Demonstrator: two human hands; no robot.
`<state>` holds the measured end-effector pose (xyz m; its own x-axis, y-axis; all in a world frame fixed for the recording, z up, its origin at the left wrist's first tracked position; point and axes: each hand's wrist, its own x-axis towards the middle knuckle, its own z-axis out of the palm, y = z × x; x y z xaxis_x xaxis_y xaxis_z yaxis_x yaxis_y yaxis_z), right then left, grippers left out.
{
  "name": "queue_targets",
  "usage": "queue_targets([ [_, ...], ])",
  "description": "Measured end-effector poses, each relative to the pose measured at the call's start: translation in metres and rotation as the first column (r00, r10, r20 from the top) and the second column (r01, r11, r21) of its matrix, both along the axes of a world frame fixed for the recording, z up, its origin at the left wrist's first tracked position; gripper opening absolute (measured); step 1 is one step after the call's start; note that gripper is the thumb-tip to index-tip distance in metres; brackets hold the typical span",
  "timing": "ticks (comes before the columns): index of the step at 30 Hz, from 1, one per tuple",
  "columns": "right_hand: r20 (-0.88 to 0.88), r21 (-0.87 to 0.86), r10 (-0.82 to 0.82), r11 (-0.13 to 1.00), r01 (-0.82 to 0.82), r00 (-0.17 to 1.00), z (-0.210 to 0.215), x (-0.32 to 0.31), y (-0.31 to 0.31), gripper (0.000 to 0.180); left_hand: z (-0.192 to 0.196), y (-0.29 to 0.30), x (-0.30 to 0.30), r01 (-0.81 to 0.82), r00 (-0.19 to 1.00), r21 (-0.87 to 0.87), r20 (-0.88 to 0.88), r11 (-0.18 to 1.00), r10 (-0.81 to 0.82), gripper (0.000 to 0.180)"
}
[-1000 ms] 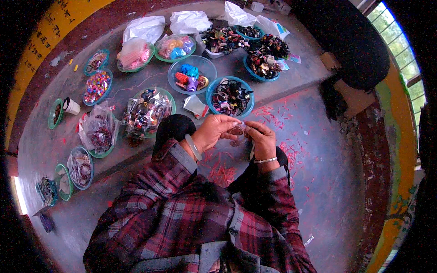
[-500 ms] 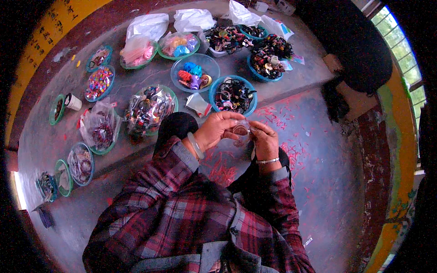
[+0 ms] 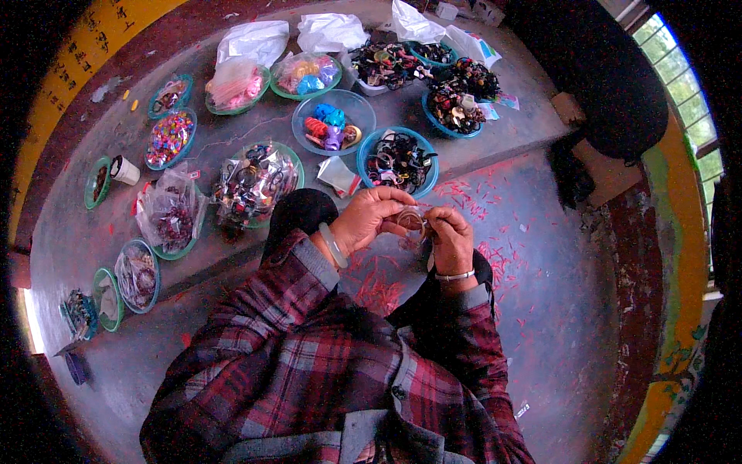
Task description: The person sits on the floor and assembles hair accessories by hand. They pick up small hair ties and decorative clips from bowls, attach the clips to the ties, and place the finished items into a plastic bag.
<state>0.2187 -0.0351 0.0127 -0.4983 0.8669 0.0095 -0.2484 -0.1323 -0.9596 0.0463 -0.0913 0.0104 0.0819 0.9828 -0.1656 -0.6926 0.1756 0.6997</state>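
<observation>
Left hand point(image 3: 367, 222): thumb and fingertips pinched together on the clear packet's upper edge.
Right hand point(image 3: 451, 243): fingertips pressed together on its opposite side.
Clear packet point(image 3: 412, 223): raised between both hands, brownish coil showing through.
White packet point(image 3: 335, 175): lying beside the blue basin point(image 3: 360, 158), red-edged, any print too small to read.
Yellow wall point(image 3: 116, 35): marked with dark characters, blurred.

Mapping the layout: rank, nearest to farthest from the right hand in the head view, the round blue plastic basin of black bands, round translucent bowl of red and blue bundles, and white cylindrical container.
1. Blue basin, ahead-left of the right hand
2. Translucent bowl, farther ahead and left
3. White container, far left
</observation>
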Motion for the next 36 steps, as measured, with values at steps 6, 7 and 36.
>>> queue_targets([
  [6, -0.006, -0.046, -0.037, 0.998, 0.037, 0.999, 0.006, -0.003, -0.003, 0.009, 0.001, 0.000, -0.002, 0.019, 1.000, 0.083, 0.020, 0.996, -0.020, 0.030],
  [7, -0.003, -0.038, -0.041, 0.998, 0.040, 0.999, 0.005, -0.003, -0.003, 0.009, 0.002, 0.000, -0.002, 0.022, 0.999, 0.103, 0.041, 0.994, -0.026, 0.032],
  [36, 0.165, 0.003, -0.012, 1.000, 0.011, 0.986, 0.001, -0.008, 0.001, 0.019, -0.002, 0.002, 0.005, -0.096, 0.885, 0.087, -0.449, 0.992, 0.125, 0.021],
])
